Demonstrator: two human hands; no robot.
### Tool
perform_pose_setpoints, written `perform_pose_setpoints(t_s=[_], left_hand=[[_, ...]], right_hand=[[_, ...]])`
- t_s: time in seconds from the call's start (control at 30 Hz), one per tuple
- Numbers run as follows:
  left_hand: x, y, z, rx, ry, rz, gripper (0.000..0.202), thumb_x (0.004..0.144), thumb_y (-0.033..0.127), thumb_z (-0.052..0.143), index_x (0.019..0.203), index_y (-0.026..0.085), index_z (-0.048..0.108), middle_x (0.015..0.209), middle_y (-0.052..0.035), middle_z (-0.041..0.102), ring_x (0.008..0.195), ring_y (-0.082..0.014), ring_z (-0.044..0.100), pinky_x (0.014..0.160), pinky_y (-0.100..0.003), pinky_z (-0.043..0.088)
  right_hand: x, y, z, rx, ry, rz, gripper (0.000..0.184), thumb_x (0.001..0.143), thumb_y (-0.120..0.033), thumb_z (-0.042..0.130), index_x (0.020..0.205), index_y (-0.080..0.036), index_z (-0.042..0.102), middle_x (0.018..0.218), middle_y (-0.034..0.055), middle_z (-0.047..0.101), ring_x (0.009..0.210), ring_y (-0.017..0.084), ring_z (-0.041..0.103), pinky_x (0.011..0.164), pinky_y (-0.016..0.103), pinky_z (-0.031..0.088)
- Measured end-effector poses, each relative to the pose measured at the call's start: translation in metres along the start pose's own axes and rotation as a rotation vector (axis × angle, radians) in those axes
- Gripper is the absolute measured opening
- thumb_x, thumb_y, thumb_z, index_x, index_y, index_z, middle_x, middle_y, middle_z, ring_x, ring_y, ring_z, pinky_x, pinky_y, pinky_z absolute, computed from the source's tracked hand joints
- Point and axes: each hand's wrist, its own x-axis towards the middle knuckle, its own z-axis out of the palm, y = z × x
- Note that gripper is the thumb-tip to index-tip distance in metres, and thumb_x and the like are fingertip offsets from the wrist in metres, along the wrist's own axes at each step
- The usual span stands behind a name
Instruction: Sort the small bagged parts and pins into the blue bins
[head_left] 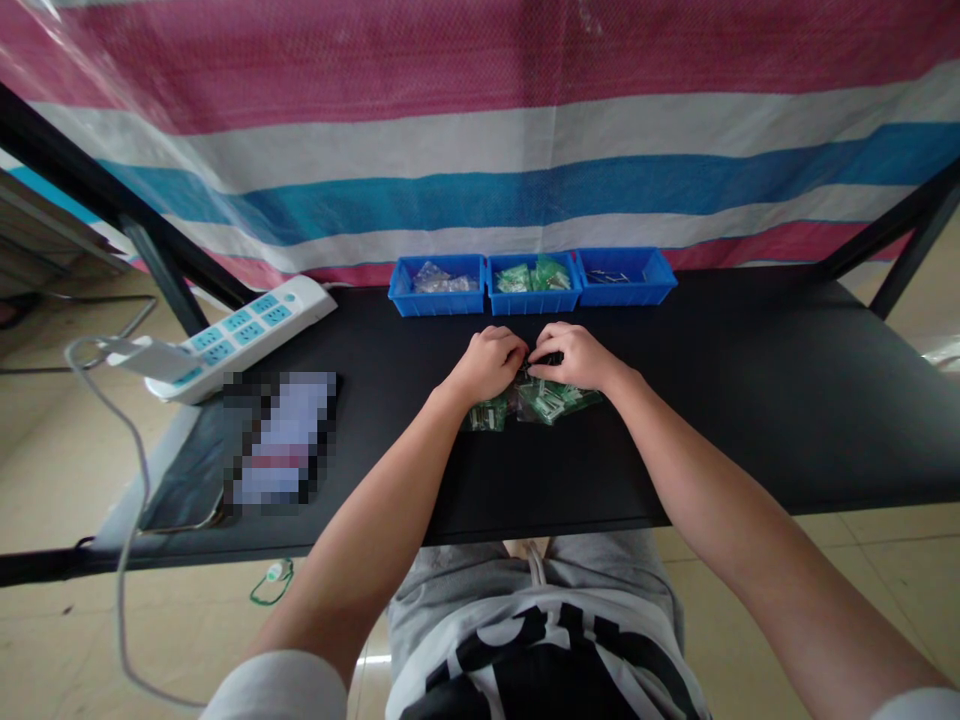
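Observation:
My left hand and my right hand meet over the middle of the black table, fingertips almost touching. Both are closed, with fingers curled in a pinch. Small dark pieces show at the fingers of my right hand, too small to name. What my left fingers pinch, if anything, is hidden. Just below the hands lie clear plastic packets with green and silvery contents. Another green packet lies under my left wrist. The hands partly cover these packets.
Behind the hands stand three blue bins: the left holds clear packets, the middle green packets, the right a few dark thin pieces. A white power strip with a plugged charger and a pixelated item lie left.

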Motion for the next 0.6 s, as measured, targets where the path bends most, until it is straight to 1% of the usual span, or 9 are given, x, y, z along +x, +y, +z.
perform_pose_setpoints(t_s=[0.1, 0.23, 0.43, 0.6], left_hand=[[-0.0006, 0.0002, 0.0002, 0.001, -0.003, -0.007, 0.025, 0.090, 0.018, 0.046, 0.090, 0.017, 0.072, 0.095, -0.0071, 0.070, 0.087, -0.0188, 0.061, 0.085, -0.033, 0.048], [-0.0012, 0.0010, 0.0000, 0.006, -0.001, -0.010, 0.026, 0.091, 0.019, 0.046, 0.089, 0.017, 0.072, 0.095, -0.0074, 0.070, 0.087, -0.0191, 0.060, 0.084, -0.034, 0.048], [-0.0008, 0.0019, -0.0010, 0.013, -0.010, -0.017, 0.027, 0.091, 0.020, 0.045, 0.089, 0.017, 0.071, 0.095, -0.0078, 0.069, 0.087, -0.0192, 0.060, 0.084, -0.034, 0.047], [-0.0012, 0.0028, -0.0020, -0.021, -0.015, -0.046, 0.026, 0.091, 0.021, 0.045, 0.091, 0.017, 0.071, 0.097, -0.0071, 0.070, 0.090, -0.0194, 0.061, 0.085, -0.034, 0.045]], right_hand=[[0.0009, -0.0023, 0.0020, -0.024, -0.003, 0.005, 0.008, 0.077, -0.026, 0.074, 0.077, -0.019, 0.076, 0.081, 0.0052, 0.063, 0.079, 0.019, 0.059, 0.077, 0.034, 0.046], [0.0023, -0.0044, 0.0046, -0.051, -0.030, 0.034, 0.010, 0.076, -0.026, 0.075, 0.071, -0.017, 0.073, 0.078, 0.0047, 0.062, 0.078, 0.019, 0.057, 0.074, 0.033, 0.044], [0.0033, -0.0056, 0.0051, -0.069, -0.051, 0.060, 0.009, 0.075, -0.017, 0.070, 0.067, -0.017, 0.068, 0.077, 0.0042, 0.063, 0.075, 0.018, 0.055, 0.074, 0.032, 0.043], [0.0032, -0.0057, 0.0049, -0.076, -0.041, 0.065, 0.013, 0.079, -0.017, 0.066, 0.066, -0.017, 0.063, 0.074, 0.0045, 0.062, 0.075, 0.018, 0.055, 0.071, 0.031, 0.042]])
